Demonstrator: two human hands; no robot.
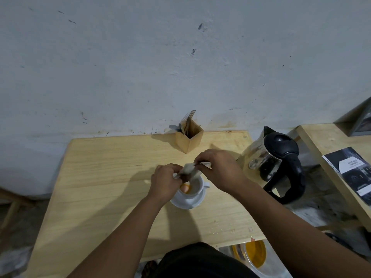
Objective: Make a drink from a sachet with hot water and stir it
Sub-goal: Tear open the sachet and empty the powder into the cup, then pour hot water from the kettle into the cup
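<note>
A white cup [195, 187] stands on a white saucer [188, 202] in the middle of the wooden table [104, 177]. Orange powder lies in the cup's bottom. Both hands hold a pale sachet [187, 170] tilted just above the cup. My left hand [166, 182] pinches its lower left end, and my right hand [218, 169] pinches its upper right end. A steel and black electric kettle [275, 163] stands at the table's right edge, lid shut, handle toward me.
A wooden cutlery holder [188, 138] with forks and spoons stands at the back against the white wall. A second wooden table [329, 141] at the right carries a dark booklet [353, 171]. A clear container with a yellow lid [255, 254] sits below the table's front edge.
</note>
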